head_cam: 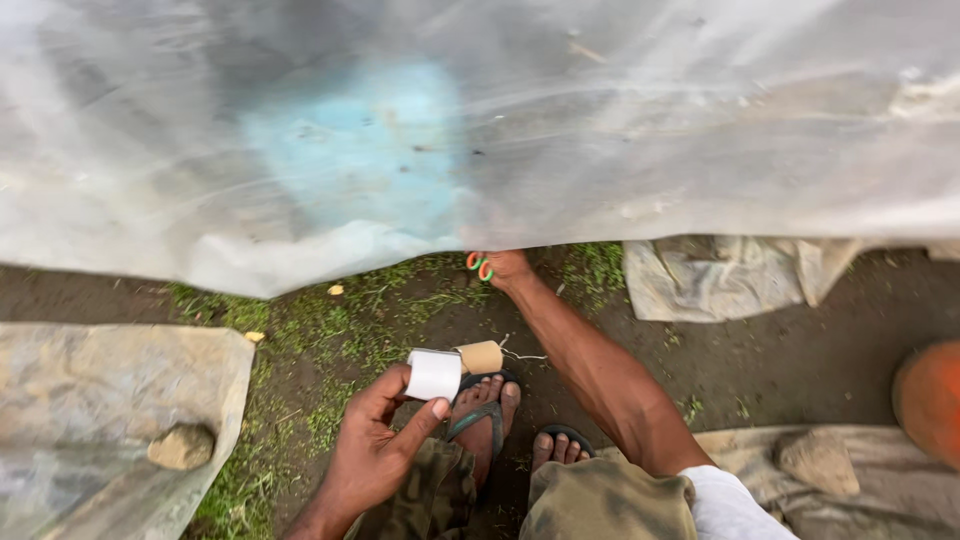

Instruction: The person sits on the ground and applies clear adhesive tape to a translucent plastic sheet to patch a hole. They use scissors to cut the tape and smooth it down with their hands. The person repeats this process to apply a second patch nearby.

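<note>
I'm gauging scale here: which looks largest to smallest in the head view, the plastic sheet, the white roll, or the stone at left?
1. plastic sheet
2. white roll and stone: look alike in size, unranked.

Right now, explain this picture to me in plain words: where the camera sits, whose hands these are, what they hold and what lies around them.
The one picture comes from a camera worn on a person's head, looking down, so you see their own arms, knees and sandalled feet. No machine is here, only two bare hands.

The left hand holds a white roll with a tan cardboard spool right beside it; I cannot tell whether the two are joined. The right hand reaches forward to the lower edge of a large translucent plastic sheet and grips something with orange and green loops, perhaps scissor handles.

Below are dirt and grass, a stone lying on more sheeting at the left, crumpled cloth and an orange round object at the right.
</note>
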